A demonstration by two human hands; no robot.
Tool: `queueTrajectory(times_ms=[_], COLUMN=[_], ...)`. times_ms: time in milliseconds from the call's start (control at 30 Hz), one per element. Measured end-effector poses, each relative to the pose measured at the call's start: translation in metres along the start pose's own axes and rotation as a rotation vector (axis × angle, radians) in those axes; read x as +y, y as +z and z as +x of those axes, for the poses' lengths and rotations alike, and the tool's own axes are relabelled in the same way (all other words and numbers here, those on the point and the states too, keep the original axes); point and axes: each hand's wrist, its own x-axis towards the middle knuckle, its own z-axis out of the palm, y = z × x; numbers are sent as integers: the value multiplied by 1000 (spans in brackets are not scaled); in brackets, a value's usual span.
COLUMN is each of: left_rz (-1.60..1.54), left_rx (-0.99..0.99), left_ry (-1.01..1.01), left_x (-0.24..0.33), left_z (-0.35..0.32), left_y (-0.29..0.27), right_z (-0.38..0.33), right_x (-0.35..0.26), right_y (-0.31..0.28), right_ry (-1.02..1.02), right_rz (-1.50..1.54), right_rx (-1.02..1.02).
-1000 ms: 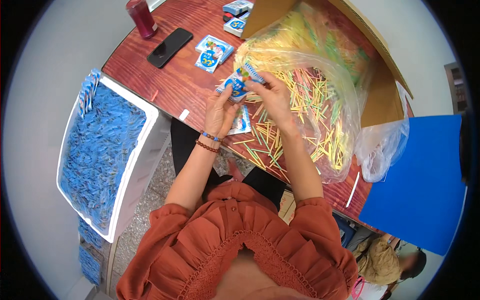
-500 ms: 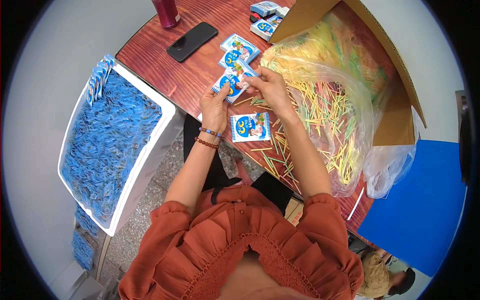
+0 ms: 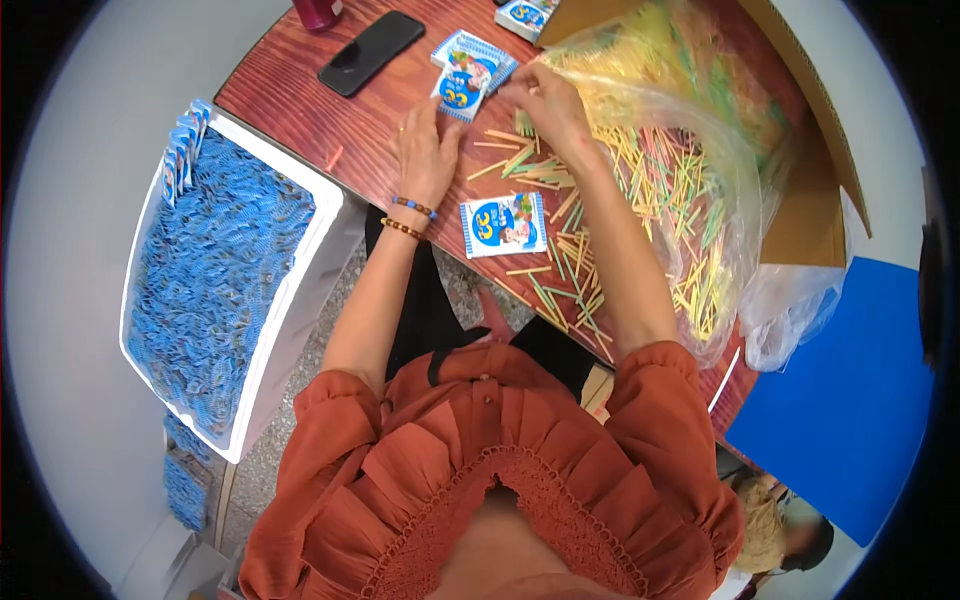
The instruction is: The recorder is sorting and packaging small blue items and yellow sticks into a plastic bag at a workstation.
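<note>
Head view: left hand (image 3: pixel 428 160) palm down, fingers loosely spread, fingertips at the near edge of the packet pile (image 3: pixel 467 82). Right hand (image 3: pixel 528 88) has fingers drawn close together at the pile's right end; can't tell if it grips anything. Pile lies on the worktop (image 3: pixel 285 85). Top packet's label: white, blue-striped ends, blue oval with yellow lettering, cartoon figure, multicoloured bits. Same print on the near packet (image 3: pixel 503 224), flat near the worktop's front edge, apart from both hands. Right of it: loose thin sticks (image 3: pixel 690 190), yellow, green and pink, spilling from a clear bag (image 3: pixel 752 190) by an open cardboard box (image 3: pixel 805 235). Beyond the pile: black phone (image 3: pixel 371 54), dark red bottle (image 3: pixel 318 12). Left: white bin (image 3: pixel 322 240) full of blue pieces (image 3: pixel 220 280), any print too small to read. Far right: plain blue panel (image 3: pixel 835 390).
</note>
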Motion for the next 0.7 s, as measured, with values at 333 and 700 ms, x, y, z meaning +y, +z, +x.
queueTrajectory(times_ms=[333, 700], left_rz=[-181, -440], left_rx=[-122, -268], left_ry=[-9, 45], left_x=[3, 53], left_z=[-11, -52], left_y=[-16, -20], right_z=[-117, -123], right_x=[25, 32], right_y=[-19, -40], right_ry=[-56, -69], right_rz=[-298, 244], right_rx=[-182, -117])
